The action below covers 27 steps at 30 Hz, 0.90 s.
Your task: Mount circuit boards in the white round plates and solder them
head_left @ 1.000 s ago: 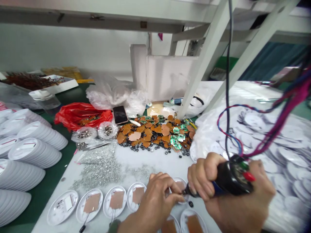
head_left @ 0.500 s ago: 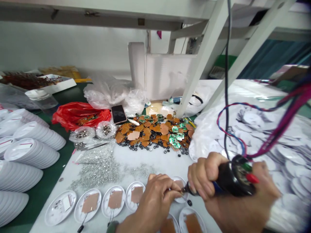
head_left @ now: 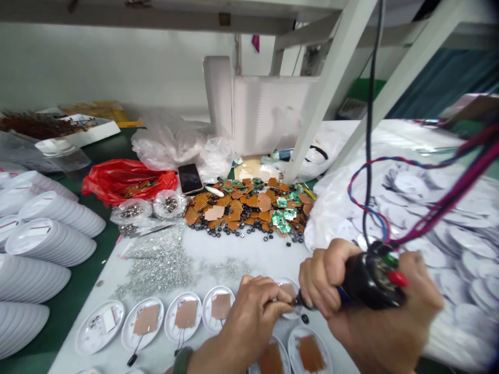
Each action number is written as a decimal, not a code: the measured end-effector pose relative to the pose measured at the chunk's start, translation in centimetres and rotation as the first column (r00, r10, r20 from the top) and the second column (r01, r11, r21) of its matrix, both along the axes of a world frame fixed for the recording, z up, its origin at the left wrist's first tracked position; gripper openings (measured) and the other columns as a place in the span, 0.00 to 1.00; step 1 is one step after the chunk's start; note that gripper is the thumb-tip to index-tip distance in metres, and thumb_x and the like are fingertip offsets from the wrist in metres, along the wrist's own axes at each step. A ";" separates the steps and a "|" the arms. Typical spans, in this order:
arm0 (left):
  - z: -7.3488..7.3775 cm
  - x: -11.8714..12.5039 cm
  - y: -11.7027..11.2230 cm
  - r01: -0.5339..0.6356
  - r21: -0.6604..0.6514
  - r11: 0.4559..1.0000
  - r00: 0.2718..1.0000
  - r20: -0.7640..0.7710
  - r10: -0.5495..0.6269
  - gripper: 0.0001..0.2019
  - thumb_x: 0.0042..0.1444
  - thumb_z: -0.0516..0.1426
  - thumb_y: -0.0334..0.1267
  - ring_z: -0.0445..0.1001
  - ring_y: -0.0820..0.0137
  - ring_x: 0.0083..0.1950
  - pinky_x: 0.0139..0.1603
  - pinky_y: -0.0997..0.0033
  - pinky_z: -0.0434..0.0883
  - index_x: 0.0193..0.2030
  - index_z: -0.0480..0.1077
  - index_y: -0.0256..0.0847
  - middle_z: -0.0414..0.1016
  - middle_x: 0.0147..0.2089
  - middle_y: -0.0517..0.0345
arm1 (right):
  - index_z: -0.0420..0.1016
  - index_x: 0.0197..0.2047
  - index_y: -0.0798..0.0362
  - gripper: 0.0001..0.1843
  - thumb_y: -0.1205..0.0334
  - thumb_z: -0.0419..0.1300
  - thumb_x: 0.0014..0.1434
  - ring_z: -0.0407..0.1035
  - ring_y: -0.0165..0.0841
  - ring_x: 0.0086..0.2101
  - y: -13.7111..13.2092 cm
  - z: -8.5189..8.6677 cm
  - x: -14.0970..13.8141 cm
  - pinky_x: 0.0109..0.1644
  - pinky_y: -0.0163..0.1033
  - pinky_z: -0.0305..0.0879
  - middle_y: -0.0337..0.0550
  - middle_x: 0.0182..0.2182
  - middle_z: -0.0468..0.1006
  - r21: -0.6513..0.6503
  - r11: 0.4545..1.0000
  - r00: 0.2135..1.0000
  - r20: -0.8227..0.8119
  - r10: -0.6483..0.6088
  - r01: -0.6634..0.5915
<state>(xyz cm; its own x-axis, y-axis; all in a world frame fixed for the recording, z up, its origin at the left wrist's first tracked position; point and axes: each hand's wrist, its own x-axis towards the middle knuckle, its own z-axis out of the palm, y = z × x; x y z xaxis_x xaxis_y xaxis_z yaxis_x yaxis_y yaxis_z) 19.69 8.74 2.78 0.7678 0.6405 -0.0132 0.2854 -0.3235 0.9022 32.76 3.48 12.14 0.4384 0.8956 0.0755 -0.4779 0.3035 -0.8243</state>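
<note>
My right hand [head_left: 370, 317] grips a black corded hand tool [head_left: 370, 280] with a blue nose, its tip pointing left and down toward a white round plate [head_left: 288, 296]. My left hand [head_left: 245, 322] sits beside that tip, fingers pinched on a small part too small to make out. The plate lies partly hidden under both hands, and a small black part on a thin wire [head_left: 304, 318] rests on it. A row of similar white plates [head_left: 183, 317] with copper-coloured pads lies to the left.
A heap of copper-coloured pads and green circuit boards [head_left: 245, 208] lies ahead, beside silvery screws [head_left: 156, 267]. Stacked white discs [head_left: 50, 239] fill the left; loose white discs [head_left: 460, 259] lie right. Coloured wires [head_left: 440, 208] hang by the tool. A white metal frame leg [head_left: 323, 98] stands behind.
The whole scene sits slightly higher in the view as my head tilts. Both hands stay at the plate, with the tool tip in the same place against my left fingers.
</note>
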 end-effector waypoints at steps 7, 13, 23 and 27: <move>-2.7 -2.0 -2.1 0.091 0.663 0.743 0.995 -0.087 -0.045 0.06 0.68 0.57 0.35 0.76 0.61 0.38 0.36 0.60 0.60 0.45 0.77 0.42 0.85 0.44 0.57 | 0.78 0.19 0.53 0.30 0.33 0.62 0.54 0.61 0.31 0.15 0.7 -1.7 0.4 0.18 0.35 0.60 0.40 0.11 0.67 -0.036 0.998 0.998 0.044 -0.046 0.048; -3.8 -0.2 -3.1 0.269 0.764 0.586 0.959 -0.271 -0.087 0.19 0.64 0.62 0.46 0.78 0.57 0.40 0.42 0.56 0.68 0.53 0.76 0.31 0.82 0.54 0.44 | 0.76 0.20 0.51 0.31 0.31 0.58 0.55 0.59 0.30 0.14 1.9 -4.5 -0.1 0.16 0.34 0.53 0.39 0.12 0.67 -0.087 0.996 0.998 0.061 0.000 0.005; -3.8 0.7 -3.1 0.342 0.688 0.640 0.931 -0.344 -0.127 0.16 0.66 0.59 0.39 0.80 0.54 0.41 0.48 0.49 0.73 0.53 0.77 0.28 0.82 0.51 0.38 | 0.75 0.23 0.49 0.32 0.31 0.54 0.60 0.59 0.31 0.15 2.0 -5.9 -0.3 0.18 0.35 0.52 0.38 0.13 0.68 -0.107 0.994 0.990 0.128 0.052 -0.038; -3.8 1.0 -3.1 0.340 0.679 0.651 0.931 -0.341 -0.130 0.13 0.65 0.59 0.36 0.80 0.55 0.39 0.46 0.50 0.74 0.50 0.77 0.28 0.83 0.48 0.38 | 0.75 0.21 0.50 0.33 0.29 0.54 0.57 0.58 0.30 0.14 2.0 -6.3 -0.3 0.16 0.35 0.51 0.39 0.12 0.67 -0.133 0.990 0.990 0.126 0.063 -0.046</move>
